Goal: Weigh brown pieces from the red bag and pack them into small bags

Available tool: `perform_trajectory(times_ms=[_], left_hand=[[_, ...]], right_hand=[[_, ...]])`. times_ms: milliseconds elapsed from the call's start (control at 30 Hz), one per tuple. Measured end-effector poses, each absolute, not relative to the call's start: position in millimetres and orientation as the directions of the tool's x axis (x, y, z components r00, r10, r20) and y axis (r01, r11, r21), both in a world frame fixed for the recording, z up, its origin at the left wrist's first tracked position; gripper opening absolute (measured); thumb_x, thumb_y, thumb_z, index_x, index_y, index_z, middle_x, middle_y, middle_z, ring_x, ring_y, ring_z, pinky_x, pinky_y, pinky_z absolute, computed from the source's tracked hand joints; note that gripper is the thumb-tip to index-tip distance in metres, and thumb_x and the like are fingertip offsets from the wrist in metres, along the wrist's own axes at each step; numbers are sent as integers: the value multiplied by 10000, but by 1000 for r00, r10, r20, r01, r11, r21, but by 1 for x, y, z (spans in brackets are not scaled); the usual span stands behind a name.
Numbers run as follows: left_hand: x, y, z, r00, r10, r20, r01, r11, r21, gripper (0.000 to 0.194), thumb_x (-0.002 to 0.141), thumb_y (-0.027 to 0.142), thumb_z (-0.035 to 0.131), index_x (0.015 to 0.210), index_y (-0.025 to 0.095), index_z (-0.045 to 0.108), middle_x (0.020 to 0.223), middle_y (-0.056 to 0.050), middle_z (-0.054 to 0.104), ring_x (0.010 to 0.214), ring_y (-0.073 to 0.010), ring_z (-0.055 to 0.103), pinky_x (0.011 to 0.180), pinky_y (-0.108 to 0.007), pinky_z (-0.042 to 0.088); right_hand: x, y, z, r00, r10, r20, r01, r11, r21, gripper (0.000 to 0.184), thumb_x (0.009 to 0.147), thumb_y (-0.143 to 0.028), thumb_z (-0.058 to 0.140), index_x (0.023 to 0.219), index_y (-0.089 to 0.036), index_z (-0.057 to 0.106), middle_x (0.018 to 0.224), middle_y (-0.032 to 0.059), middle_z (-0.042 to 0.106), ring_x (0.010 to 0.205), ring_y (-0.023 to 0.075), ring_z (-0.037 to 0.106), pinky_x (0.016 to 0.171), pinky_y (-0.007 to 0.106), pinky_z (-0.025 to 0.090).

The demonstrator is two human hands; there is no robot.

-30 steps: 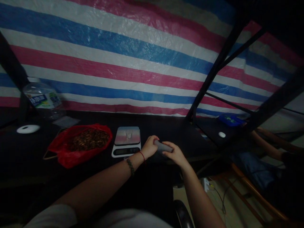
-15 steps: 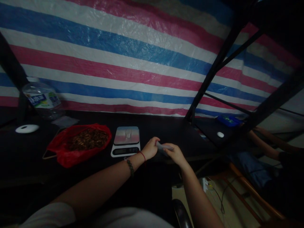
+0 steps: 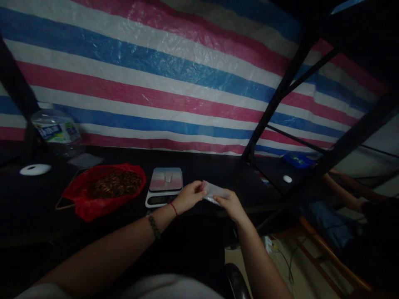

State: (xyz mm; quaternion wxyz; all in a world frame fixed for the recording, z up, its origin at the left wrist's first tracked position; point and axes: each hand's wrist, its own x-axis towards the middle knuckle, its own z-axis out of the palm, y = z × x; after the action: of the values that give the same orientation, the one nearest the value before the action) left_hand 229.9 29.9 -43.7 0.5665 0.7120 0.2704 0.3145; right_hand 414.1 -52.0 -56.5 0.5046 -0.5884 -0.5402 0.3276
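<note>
Both my hands hold a small clear plastic bag (image 3: pixel 213 191) above the front edge of the dark table (image 3: pixel 31 207). My left hand (image 3: pixel 188 195) pinches its left end, with a red string and a bead bracelet on that wrist. My right hand (image 3: pixel 232 205) pinches its right lower edge. Just left of my left hand stands a small digital kitchen scale (image 3: pixel 164 185) with a shiny top. Further left lies an open red plastic bag (image 3: pixel 104 187) filled with small brown pieces.
A large water bottle (image 3: pixel 56 132) and a white round disc (image 3: pixel 35 169) stand at the far left. A striped tarpaulin (image 3: pixel 174 83) hangs behind the table. Black frame bars (image 3: pixel 274 104) rise on the right, where another person's arm (image 3: pixel 343 193) shows beside a second table.
The thing between my hands looked like a dark rolled strip before; it now shows as a spread, pale clear bag. My hands have lifted slightly and my left hand turned.
</note>
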Motion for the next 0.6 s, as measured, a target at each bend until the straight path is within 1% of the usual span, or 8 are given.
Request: perform_trajectory(times_ms=[67,167,233,333,400,467,533,600], left_hand=[[216,25,-38,657,739,149,2,-199,980,221,818,311,529,974,155,545,907,-34,586,783,-155,579,637,-256,492],[193,21,-29,604,767,215,106,-345,933,222,866,313,470,1005,165,560,867,-29,585,733,-153,576,645,-274,501],[177,19,-24,555,781,286,169,-443,880,242,888,294,434,1055,172,560,885,-40,600,754,-165,585,699,-299,508],[155,17,-14,499,776,385,227,-546,807,264,902,250,392,1100,174,549,975,-72,621,905,-200,592,850,-348,486],[142,15,-6,499,766,405,269,-581,769,259,906,233,377,1089,174,551,1000,-78,627,956,-207,583,905,-359,459],[130,12,2,522,756,396,305,-599,741,240,909,231,379,1058,173,558,997,-77,630,941,-207,586,900,-356,456],[119,10,9,547,742,386,326,-614,719,222,913,230,384,1032,170,562,986,-78,627,924,-208,589,881,-354,457],[109,8,13,562,726,397,322,-634,703,216,919,218,381,1029,173,560,992,-79,625,934,-209,588,874,-351,454]], right_hand=[[402,-51,-52,198,969,145,246,94,-965,327,686,-362,742,925,-143,699,807,49,714,710,210,643,699,334,505],[381,-47,-45,166,973,162,192,129,-973,392,664,-366,766,980,-150,679,880,61,706,778,212,644,747,340,512],[367,-44,-39,166,963,214,174,185,-967,453,675,-361,758,1070,-171,640,927,63,682,804,197,634,749,322,512],[349,-39,-26,172,929,328,196,294,-935,545,723,-364,711,1217,-212,539,965,58,629,816,169,613,724,287,507],[337,-36,-12,128,914,386,285,339,-897,533,760,-366,677,1244,-220,509,975,57,609,830,161,603,722,276,500],[324,-35,6,17,914,405,427,360,-829,447,801,-369,640,1206,-210,538,960,54,613,827,158,599,730,277,494],[307,-34,24,-119,909,399,578,390,-716,359,838,-380,602,1148,-199,583,946,58,636,834,169,607,761,299,492],[288,-33,41,-213,889,406,692,431,-579,329,877,-382,552,1133,-183,608,1028,92,655,931,205,617,847,342,480]])
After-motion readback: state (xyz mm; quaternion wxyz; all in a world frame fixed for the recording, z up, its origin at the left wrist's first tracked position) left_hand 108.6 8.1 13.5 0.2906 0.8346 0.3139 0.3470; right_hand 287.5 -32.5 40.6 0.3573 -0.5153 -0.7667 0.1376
